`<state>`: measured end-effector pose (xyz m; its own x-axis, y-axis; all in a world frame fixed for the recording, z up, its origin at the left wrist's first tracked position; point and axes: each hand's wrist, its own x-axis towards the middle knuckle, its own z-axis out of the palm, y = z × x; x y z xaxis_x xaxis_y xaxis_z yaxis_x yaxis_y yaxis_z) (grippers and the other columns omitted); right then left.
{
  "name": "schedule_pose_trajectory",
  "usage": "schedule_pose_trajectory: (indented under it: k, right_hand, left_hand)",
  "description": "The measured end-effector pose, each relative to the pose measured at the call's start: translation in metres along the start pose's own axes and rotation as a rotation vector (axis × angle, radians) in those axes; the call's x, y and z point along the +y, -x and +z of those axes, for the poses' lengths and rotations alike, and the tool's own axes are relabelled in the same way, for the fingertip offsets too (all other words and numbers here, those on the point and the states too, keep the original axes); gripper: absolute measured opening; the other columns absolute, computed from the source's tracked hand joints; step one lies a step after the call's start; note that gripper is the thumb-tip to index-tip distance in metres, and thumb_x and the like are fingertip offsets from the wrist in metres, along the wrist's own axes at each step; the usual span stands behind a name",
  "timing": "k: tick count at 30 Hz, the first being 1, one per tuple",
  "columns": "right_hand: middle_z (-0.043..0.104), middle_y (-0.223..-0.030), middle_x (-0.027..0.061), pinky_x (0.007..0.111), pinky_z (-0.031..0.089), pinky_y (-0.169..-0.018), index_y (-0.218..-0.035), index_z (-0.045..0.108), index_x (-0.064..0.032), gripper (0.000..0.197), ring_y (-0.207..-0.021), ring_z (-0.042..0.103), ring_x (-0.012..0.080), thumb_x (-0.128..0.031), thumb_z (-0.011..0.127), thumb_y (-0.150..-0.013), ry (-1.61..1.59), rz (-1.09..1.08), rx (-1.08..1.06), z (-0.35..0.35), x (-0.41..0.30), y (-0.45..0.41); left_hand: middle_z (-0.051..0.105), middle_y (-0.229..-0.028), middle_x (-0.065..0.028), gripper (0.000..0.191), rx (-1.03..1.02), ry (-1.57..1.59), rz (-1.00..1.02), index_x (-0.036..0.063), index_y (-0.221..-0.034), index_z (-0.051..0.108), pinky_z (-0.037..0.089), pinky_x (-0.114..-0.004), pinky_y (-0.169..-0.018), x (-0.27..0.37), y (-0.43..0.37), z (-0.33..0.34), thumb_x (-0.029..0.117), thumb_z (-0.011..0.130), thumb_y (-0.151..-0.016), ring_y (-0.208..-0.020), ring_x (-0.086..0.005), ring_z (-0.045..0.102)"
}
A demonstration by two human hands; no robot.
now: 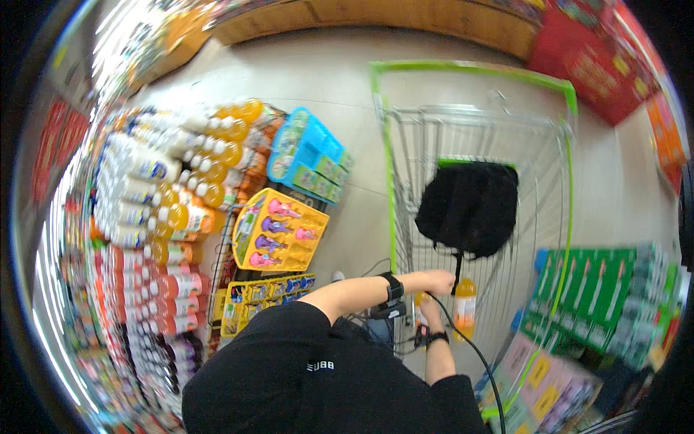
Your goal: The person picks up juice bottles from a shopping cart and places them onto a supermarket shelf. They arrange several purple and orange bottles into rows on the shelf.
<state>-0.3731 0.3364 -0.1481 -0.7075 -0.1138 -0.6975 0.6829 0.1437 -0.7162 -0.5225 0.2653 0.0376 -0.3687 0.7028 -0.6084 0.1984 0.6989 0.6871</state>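
Observation:
My left hand (440,282) reaches across over the near end of a metal shopping cart (391,190) with green edging. Its fingers are curled at a black strap (458,269) that hangs from a black backpack (470,209) in the cart. Just below it, my right hand (431,311) is closed against one bottle of orange drink (419,315), which it partly covers. A second bottle of orange drink (465,309) is to the right, apart from that hand. Both wrists wear black bands. A black cable (477,350) passes close by the hands.
Stacked drink bottles (184,217) line the left side. In front of them hang a blue tray (309,154) and a yellow tray (282,230) of small goods. Green cartons (588,293) stand right of the cart, and a red-covered display (588,65) stands at the far right.

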Motion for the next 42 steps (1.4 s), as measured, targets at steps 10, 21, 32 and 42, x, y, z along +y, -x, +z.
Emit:
schedule_pose_trajectory:
  k: [10,21,32,42]
  right_hand:
    - [0.053,-0.085,0.0107,0.034,0.042,-0.063,-0.088,0.049,-0.0032,0.023,-0.071,0.051,0.0232,-0.022,0.042,-0.077,-0.312,0.41,-0.026,-0.053,-0.021,0.008]
    - [0.051,-0.066,0.0021,0.021,0.044,-0.054,-0.07,0.049,-0.006,0.013,-0.059,0.05,0.0111,-0.016,0.048,-0.079,-0.933,-0.496,0.404,-0.132,-0.215,-0.042]
    - [0.049,-0.064,0.0025,0.021,0.037,-0.051,-0.084,0.048,-0.005,0.011,-0.059,0.046,0.0107,-0.009,0.041,-0.076,-0.477,-0.819,0.229,0.127,-0.471,0.016]
    - [0.058,-0.083,0.0076,0.03,0.044,-0.069,-0.082,0.055,-0.0043,0.012,-0.076,0.054,0.0181,-0.012,0.047,-0.078,-0.437,0.12,-0.848,0.402,-0.465,0.001]
  left_hand:
    - [0.057,-0.082,-0.0142,0.025,0.594,0.391,0.216,0.0038,-0.088,0.053,0.042,-0.036,-0.07,-0.047,0.123,-0.084,0.019,0.043,-0.072,-0.077,-0.0292,0.054]
    - [0.057,-0.086,-0.0129,0.023,1.281,0.236,-0.115,0.0048,-0.087,0.054,0.042,-0.034,-0.069,-0.209,0.33,-0.12,0.021,0.045,-0.074,-0.082,-0.0262,0.053]
    - [0.049,-0.092,-0.014,0.032,2.447,-0.245,-0.689,0.0034,-0.093,0.046,0.038,-0.037,-0.073,-0.269,0.557,-0.096,0.017,0.057,-0.065,-0.087,-0.0302,0.047]
    - [0.055,-0.081,-0.0149,0.046,2.232,0.013,-0.461,0.0045,-0.094,0.047,0.038,-0.039,-0.07,-0.307,0.557,-0.097,0.032,0.062,-0.06,-0.078,-0.0307,0.052]
